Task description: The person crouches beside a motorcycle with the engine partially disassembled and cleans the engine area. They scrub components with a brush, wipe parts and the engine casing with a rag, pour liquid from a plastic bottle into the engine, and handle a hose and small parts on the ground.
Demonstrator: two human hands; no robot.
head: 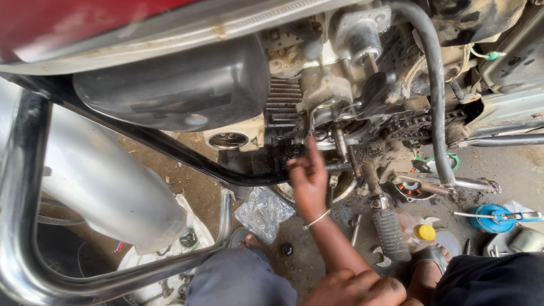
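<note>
Under the motorcycle's engine [317,107], the left hand [309,181] reaches up empty, fingers loosely spread, index touching the greasy gear shaft [340,141]. The right hand [357,289] rests near, its grip hidden. Probing the fitting seems underway; steady fingertip work follows.

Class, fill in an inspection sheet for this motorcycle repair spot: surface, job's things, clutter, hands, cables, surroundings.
Surface: dirty, oil-stained concrete floor.
Job's things: greasy engine with its side opened; footrest below.
Clutter: crumpled plastic bag, yellow-capped bottle, blue tool.
Hands: left hand reaches to the engine, fingers up, holding nothing; right hand rests on the knee.
Cables: black hose beside the engine.
Surroundings: chrome guard bar, black fuel tank.
</note>
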